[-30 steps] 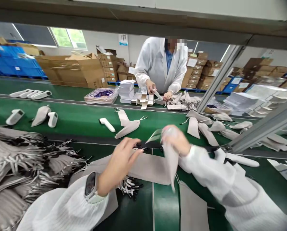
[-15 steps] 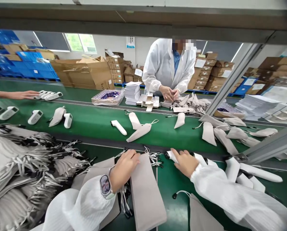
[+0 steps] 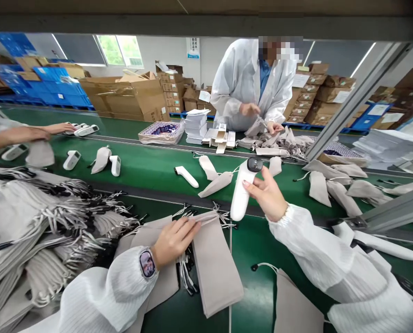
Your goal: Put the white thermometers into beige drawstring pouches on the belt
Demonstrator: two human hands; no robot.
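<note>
Raised over the bench, my right hand (image 3: 267,194) grips a white infrared thermometer (image 3: 240,194) by its upper body, black head up and handle hanging down. My left hand (image 3: 174,240) is closed at the mouth of the top grey drawstring pouch (image 3: 218,263), its fingertips lifting the opening edge; the thumb is hidden. That pouch lies on a small stack, with white cords and black cord ends spilling out at the far end. More grey pouches (image 3: 163,277) lie under my left wrist. A separate pouch (image 3: 294,305) lies near my right forearm.
A large heap of pouches (image 3: 22,222) fills the left side. More thermometers (image 3: 383,245) lie at right. Filled-looking pouches (image 3: 319,187) and thermometers sit on the green belt (image 3: 151,173). A metal post (image 3: 352,106) slants at right. Across, a co-worker (image 3: 253,88) handles pouches; another person's hands (image 3: 59,128) are at left.
My right hand has lifted the thermometer from the bench's far edge and turned it upright. My left hand has raised the pouch's mouth edge. At left, another person's hand has brought a pouch in.
</note>
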